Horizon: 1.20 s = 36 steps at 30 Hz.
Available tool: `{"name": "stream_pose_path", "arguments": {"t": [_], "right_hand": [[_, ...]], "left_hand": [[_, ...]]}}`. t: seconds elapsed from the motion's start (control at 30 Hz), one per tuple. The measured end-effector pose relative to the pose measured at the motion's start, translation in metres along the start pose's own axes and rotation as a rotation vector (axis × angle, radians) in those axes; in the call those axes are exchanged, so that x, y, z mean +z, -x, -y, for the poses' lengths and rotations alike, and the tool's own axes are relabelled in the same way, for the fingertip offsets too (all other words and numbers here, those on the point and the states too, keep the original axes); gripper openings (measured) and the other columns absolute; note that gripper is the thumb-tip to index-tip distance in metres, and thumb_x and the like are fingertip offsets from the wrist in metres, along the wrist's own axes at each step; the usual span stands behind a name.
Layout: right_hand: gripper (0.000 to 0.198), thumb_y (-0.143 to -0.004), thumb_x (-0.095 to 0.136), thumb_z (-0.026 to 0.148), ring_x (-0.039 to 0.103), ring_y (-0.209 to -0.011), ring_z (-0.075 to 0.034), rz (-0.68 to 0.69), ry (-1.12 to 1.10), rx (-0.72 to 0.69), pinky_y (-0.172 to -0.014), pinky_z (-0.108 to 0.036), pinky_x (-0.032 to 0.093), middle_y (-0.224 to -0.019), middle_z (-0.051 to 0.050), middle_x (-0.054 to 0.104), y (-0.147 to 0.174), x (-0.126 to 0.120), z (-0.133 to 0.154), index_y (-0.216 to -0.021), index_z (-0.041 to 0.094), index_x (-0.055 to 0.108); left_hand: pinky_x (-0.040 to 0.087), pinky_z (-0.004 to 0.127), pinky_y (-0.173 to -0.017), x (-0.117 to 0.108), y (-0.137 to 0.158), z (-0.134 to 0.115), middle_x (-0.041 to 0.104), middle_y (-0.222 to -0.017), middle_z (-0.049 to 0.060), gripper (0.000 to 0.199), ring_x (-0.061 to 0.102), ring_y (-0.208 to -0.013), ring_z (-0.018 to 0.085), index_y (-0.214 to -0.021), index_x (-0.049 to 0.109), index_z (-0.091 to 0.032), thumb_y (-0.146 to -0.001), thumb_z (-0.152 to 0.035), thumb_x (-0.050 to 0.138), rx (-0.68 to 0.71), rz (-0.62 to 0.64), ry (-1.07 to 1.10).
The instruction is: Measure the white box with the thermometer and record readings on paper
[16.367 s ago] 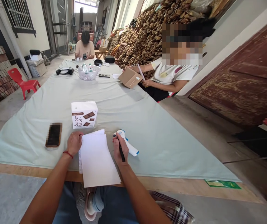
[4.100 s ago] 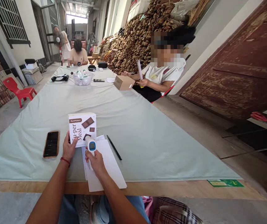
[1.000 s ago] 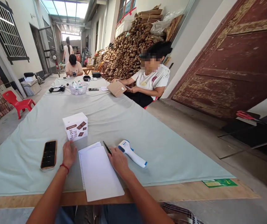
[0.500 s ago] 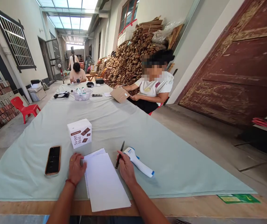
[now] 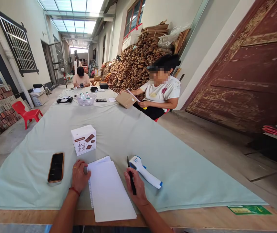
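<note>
Gripping a pen (image 5: 132, 183), the right hand (image 5: 138, 188) sits at lower centre beside the paper (image 5: 112, 191), leaving it uncovered. The left hand (image 5: 79, 176), fingers curled, rests at the paper's left edge, seemingly steadying it; whether it pinches, I cannot tell.

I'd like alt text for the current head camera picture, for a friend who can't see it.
The right hand holds a black pen beside white paper on a cloth-covered table, the left hand at the paper's upper left corner. A handheld thermometer, a white box and a phone lie nearby; farther along, another person sits by a cardboard box.
</note>
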State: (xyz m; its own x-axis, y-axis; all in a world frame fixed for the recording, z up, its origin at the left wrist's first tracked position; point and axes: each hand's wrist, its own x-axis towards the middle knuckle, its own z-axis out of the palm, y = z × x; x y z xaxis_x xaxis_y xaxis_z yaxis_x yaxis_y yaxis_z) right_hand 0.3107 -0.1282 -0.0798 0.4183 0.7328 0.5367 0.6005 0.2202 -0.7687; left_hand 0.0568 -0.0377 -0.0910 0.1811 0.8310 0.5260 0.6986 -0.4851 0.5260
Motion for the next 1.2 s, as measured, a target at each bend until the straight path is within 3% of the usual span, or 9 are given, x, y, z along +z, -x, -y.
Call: {"name": "stream_pose_path", "arguments": {"t": [0.17, 0.33, 0.43, 0.53, 0.7, 0.77, 0.83, 1.03, 1.2], "right_hand": [[0.044, -0.094, 0.040, 0.047, 0.065, -0.080, -0.021, 0.079, -0.028, 0.024, -0.077, -0.035, 0.053, -0.090, -0.008, 0.066, 0.010, -0.012, 0.001, -0.121, 0.015, 0.056], [0.051, -0.095, 0.037, 0.049, 0.065, -0.092, -0.023, 0.066, -0.036, 0.032, -0.083, -0.039, 0.054, -0.099, -0.011, 0.066, 0.022, -0.026, -0.004, -0.131, 0.016, 0.052], [0.052, -0.094, 0.037, 0.050, 0.064, -0.100, -0.025, 0.054, -0.046, 0.057, -0.087, -0.042, 0.053, -0.109, -0.014, 0.066, 0.028, -0.033, -0.002, -0.133, 0.018, 0.052], [0.046, -0.089, 0.046, 0.050, 0.064, -0.100, -0.027, 0.028, -0.103, 0.178, -0.087, -0.044, 0.053, -0.109, -0.012, 0.068, 0.026, -0.032, 0.010, -0.120, 0.019, 0.060], [0.023, -0.073, 0.062, 0.041, 0.063, -0.075, -0.022, -0.046, -0.319, 0.373, -0.072, -0.037, 0.052, -0.079, -0.004, 0.067, 0.003, -0.008, 0.044, -0.082, 0.020, 0.063], [0.018, -0.070, 0.063, 0.038, 0.055, -0.059, -0.016, 0.016, -0.458, 0.366, -0.059, -0.031, 0.048, -0.062, 0.002, 0.058, -0.006, 0.007, 0.059, -0.074, 0.021, 0.061], [0.019, -0.074, 0.060, 0.040, 0.051, -0.054, -0.014, 0.107, -0.570, 0.370, -0.057, -0.029, 0.046, -0.053, 0.004, 0.052, -0.012, 0.024, 0.072, -0.075, 0.021, 0.062], [0.038, -0.072, 0.062, 0.055, 0.061, -0.061, -0.019, 0.289, -0.661, 0.540, -0.065, -0.035, 0.051, -0.065, -0.004, 0.066, -0.013, 0.070, 0.087, -0.079, 0.018, 0.067], [0.023, -0.060, 0.069, 0.039, 0.058, -0.059, -0.017, 0.279, -0.599, 0.505, -0.061, -0.032, 0.049, -0.063, 0.000, 0.063, -0.013, 0.094, 0.082, -0.071, 0.020, 0.063]], "left_hand": [[0.042, 0.056, -0.103, 0.000, -0.001, 0.001, 0.063, -0.106, 0.008, 0.021, 0.052, -0.120, 0.033, -0.090, 0.063, -0.022, -0.069, -0.017, 0.066, 0.014, -0.009, 0.010], [0.042, 0.055, -0.103, 0.000, -0.002, -0.002, 0.063, -0.107, 0.009, 0.021, 0.052, -0.120, 0.032, -0.089, 0.063, -0.021, -0.069, -0.017, 0.066, 0.006, -0.002, 0.017], [0.042, 0.054, -0.103, 0.000, -0.002, -0.003, 0.063, -0.107, 0.009, 0.021, 0.053, -0.119, 0.032, -0.090, 0.064, -0.021, -0.069, -0.017, 0.066, -0.004, -0.004, 0.030], [0.043, 0.054, -0.103, -0.001, -0.002, -0.004, 0.063, -0.106, 0.008, 0.021, 0.054, -0.116, 0.031, -0.089, 0.064, -0.022, -0.069, -0.017, 0.065, -0.005, -0.005, 0.049], [0.038, 0.057, -0.108, -0.003, -0.002, 0.000, 0.061, -0.111, 0.009, 0.034, 0.046, -0.126, 0.033, -0.095, 0.066, -0.022, -0.063, -0.011, 0.062, 0.021, 0.087, 0.100], [0.037, 0.058, -0.109, -0.004, -0.001, 0.003, 0.059, -0.115, 0.010, 0.036, 0.042, -0.131, 0.034, -0.097, 0.066, -0.022, -0.063, -0.012, 0.063, 0.035, 0.140, 0.129], [0.036, 0.058, -0.109, -0.006, 0.000, 0.005, 0.058, -0.117, 0.010, 0.034, 0.040, -0.133, 0.034, -0.098, 0.066, -0.022, -0.065, -0.014, 0.063, 0.041, 0.174, 0.142], [0.032, 0.060, -0.111, -0.006, 0.003, 0.003, 0.057, -0.121, 0.012, 0.039, 0.038, -0.134, 0.036, -0.110, 0.066, -0.021, -0.071, -0.022, 0.066, 0.069, 0.193, 0.096], [0.030, 0.063, -0.112, -0.002, 0.005, 0.001, 0.053, -0.130, 0.014, 0.048, 0.034, -0.137, 0.039, -0.116, 0.066, -0.022, -0.068, -0.022, 0.069, 0.098, 0.198, 0.030]]}}
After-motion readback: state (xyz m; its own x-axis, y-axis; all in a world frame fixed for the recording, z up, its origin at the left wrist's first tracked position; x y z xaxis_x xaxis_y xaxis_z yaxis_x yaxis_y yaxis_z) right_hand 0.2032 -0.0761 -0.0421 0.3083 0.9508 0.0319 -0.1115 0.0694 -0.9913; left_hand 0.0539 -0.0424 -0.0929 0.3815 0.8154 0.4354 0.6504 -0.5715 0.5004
